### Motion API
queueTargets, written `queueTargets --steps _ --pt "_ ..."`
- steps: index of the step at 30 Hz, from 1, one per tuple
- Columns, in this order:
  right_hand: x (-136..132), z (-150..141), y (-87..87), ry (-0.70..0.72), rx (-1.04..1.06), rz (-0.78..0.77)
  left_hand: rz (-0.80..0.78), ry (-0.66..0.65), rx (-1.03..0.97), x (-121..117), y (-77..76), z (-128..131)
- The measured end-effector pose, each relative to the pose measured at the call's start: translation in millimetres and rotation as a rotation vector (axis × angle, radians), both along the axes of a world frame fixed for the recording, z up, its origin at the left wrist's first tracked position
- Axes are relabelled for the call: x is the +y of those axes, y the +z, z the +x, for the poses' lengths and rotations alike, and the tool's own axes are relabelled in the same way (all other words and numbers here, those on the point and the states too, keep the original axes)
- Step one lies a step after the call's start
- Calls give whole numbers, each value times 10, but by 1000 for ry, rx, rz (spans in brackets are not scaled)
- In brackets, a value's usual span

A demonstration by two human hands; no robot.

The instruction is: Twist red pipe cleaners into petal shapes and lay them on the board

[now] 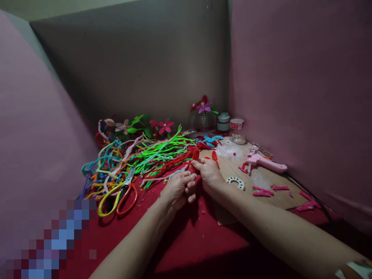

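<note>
My right hand is closed in a pinch, with a red pipe-cleaner petal standing up from its fingertips. Right beside it, my left hand has its fingers curled and its thumb against the index finger; what lies between them is hidden. Red pipe cleaners and bright green pipe cleaners are piled just beyond the hands. Another red petal lies past my right knuckles. Near my right wrist is a white ring with holes.
Scissors with yellow and red handles lie at left. A pink glue gun rests on the wooden board, its black cord running right. Pink scraps lie nearby. Pipe-cleaner flowers, a jar and a cup stand behind.
</note>
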State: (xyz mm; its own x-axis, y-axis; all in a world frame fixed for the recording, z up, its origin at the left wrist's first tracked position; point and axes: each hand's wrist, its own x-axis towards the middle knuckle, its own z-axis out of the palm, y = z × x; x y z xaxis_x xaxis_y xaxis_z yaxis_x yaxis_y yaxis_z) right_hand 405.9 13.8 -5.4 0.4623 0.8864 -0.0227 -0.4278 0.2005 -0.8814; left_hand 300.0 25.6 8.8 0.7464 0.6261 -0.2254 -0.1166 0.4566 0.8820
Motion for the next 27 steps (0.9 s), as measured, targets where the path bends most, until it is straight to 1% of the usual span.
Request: queueTargets --steps 1,3,4,5,6,7,8,9,10,11,12,13,16,20,21,22,23,25,27 --pt "8 20 3 -16 -7 1 -29 -32 -9 -19 11 -10" --pt "33 79 9 -70 -16 -16 -66 -140 24 -59 39 -36" --pt "47 114 12 -94 -14 -22 -43 -186 73 -74 56 -51" --pt "59 147 14 -110 -8 -24 18 -194 139 -82 75 -65" --pt "67 174 16 -111 -5 -17 115 -148 206 -80 97 -77" --pt "69 192 17 -102 -15 -15 234 -47 260 -69 119 -88" --pt "64 199 17 -85 -40 -14 364 89 288 -47 141 -97" --pt "53 195 18 -62 -78 -20 484 227 291 -19 159 -105" --pt "37 181 19 -41 -121 -28 585 337 273 14 171 -112" --pt "17 160 21 -21 -160 -30 663 405 248 48 176 -119" --pt "-4 135 22 1 -190 -25 721 430 234 80 172 -126" --pt "-24 108 23 23 -209 -18 764 426 241 108 162 -134" --pt "-62 45 14 61 -260 -22 868 381 345 153 112 -159" --pt "-51 21 -36 54 -356 -51 1119 420 446 159 79 -190" --pt "-42 22 -51 55 -374 -51 1144 419 456 162 81 -195" --pt "-32 25 -65 59 -384 -49 1128 402 463 168 87 -199" --pt "-24 30 -75 60 -385 -50 1072 379 465 178 95 -203" --pt "-12 41 -82 49 -367 -64 888 373 430 205 117 -211" --pt "-10 54 -70 23 -339 -66 685 428 332 228 139 -219"
